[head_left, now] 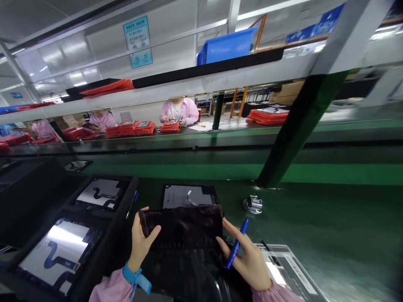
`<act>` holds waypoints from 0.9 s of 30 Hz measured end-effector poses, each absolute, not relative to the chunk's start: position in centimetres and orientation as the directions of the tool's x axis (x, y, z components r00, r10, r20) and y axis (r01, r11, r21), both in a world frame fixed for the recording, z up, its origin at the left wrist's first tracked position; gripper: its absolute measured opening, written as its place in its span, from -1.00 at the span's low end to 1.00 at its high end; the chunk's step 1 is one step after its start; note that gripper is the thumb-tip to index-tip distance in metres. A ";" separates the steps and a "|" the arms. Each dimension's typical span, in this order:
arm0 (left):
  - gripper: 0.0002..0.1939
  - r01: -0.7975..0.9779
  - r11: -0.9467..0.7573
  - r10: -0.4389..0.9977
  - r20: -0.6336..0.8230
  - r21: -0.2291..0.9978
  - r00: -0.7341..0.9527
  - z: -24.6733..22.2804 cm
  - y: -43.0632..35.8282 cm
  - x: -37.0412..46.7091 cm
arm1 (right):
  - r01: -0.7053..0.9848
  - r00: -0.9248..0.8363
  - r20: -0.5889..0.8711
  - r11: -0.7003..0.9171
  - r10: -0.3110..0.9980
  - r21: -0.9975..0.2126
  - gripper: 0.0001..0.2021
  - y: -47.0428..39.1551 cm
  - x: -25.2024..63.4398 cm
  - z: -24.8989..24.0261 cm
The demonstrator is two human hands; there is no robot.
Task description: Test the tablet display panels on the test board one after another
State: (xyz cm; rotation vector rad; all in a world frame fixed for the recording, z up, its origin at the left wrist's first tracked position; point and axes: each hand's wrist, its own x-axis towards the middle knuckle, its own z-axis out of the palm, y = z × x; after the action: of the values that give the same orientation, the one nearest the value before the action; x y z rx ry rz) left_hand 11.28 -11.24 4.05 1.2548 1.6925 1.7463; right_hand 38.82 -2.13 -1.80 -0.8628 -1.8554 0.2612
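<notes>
A dark, glossy flat panel (185, 226) is held up in front of me, tilted, between both hands. My left hand (141, 241), with a blue strap at the wrist, grips its left end, thumb on the near face. At the right end, my right hand (245, 256) has its fingers on the panel's edge, and a blue pen (237, 243) sits between its fingers. Behind the panel lies a grey-backed screen part (185, 195) with a thin curved strip, partly covered. What is under the panel, near my body, is dark and hard to make out.
Black trays (118, 226) with grey-backed screens stand at the left. A small tape dispenser (253, 204) is on the green bench right of centre. Another flat part (289, 268) lies by my right wrist. A slanted post (302, 126) rises behind; people in pink work across.
</notes>
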 end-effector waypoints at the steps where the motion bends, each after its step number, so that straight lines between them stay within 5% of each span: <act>1: -0.39 0.313 -0.179 0.800 0.323 0.933 -0.506 4.1 -11.2 11.3 | 0.437 -0.211 0.710 0.715 0.672 -0.546 -0.55 -2.1 38.8 -1.9; 9: -0.34 0.443 -0.140 0.769 0.379 0.885 -0.514 4.4 -10.9 11.5 | 0.332 -0.138 0.601 0.608 0.787 -0.721 -0.54 -2.2 38.6 -2.7; 17: -0.24 0.288 -0.132 0.840 0.262 0.948 -0.476 5.2 -10.4 11.4 | 0.181 -0.147 0.448 0.469 0.882 -0.864 -0.52 -2.0 38.8 -2.3; 23: -0.32 -0.074 0.046 0.840 -0.079 0.996 -0.536 5.4 -8.3 10.1 | -0.057 -0.224 0.287 0.281 0.931 -0.958 -0.40 -1.0 38.4 -0.6; 27: -0.39 -0.132 0.030 0.840 -0.096 0.991 -0.534 4.6 -7.3 9.0 | -0.187 -0.183 0.273 0.239 0.944 -0.953 -0.45 -0.5 37.5 0.9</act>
State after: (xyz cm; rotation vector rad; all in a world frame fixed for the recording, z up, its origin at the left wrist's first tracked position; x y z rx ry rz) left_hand 9.04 -7.34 4.56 0.7446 1.5441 1.6111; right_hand 37.47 -0.45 0.90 -0.7909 -1.3468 1.2310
